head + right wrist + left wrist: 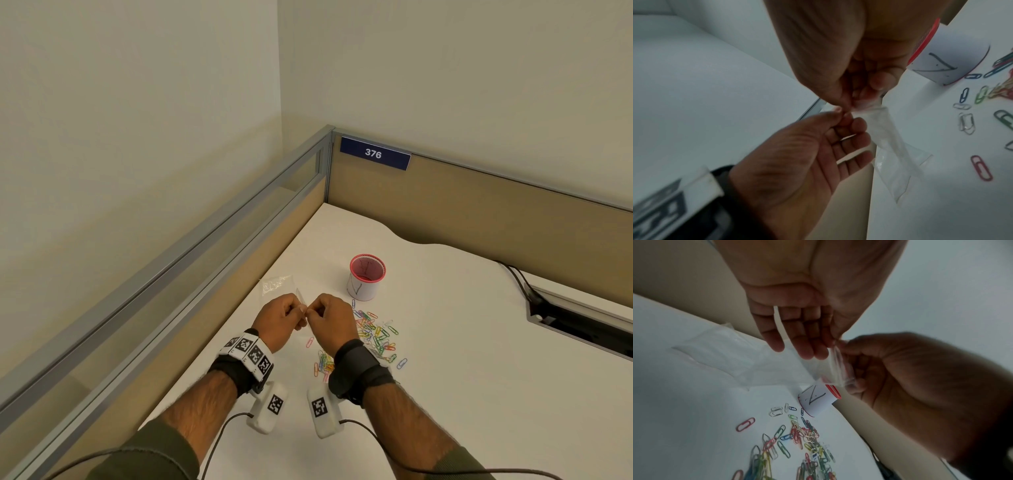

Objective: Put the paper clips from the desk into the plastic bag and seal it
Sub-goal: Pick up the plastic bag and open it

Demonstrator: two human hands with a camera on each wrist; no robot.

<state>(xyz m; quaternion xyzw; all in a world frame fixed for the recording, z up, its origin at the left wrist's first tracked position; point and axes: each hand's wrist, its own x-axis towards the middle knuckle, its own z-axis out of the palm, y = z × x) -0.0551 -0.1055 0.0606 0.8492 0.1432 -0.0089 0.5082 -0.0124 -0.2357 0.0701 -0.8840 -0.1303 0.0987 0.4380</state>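
Observation:
A small clear plastic bag (898,146) hangs above the white desk (445,342), held up between both hands. My left hand (294,313) pinches its top edge with thumb and forefinger, the other fingers loosely spread (855,141). Right against it, my right hand (317,311) pinches the same top edge (835,360). Nothing shows inside the bag. Coloured paper clips (375,335) lie scattered on the desk just right of my hands, with a second small heap (323,365) near my right wrist. A single pink clip (310,342) lies below the hands.
A red mesh cup (367,274) with a white paper label stands behind the clips. More clear bags (275,284) lie flat near the desk's left edge, beyond my hands. Partition walls close the left and far sides. A cable slot (582,325) is at the right.

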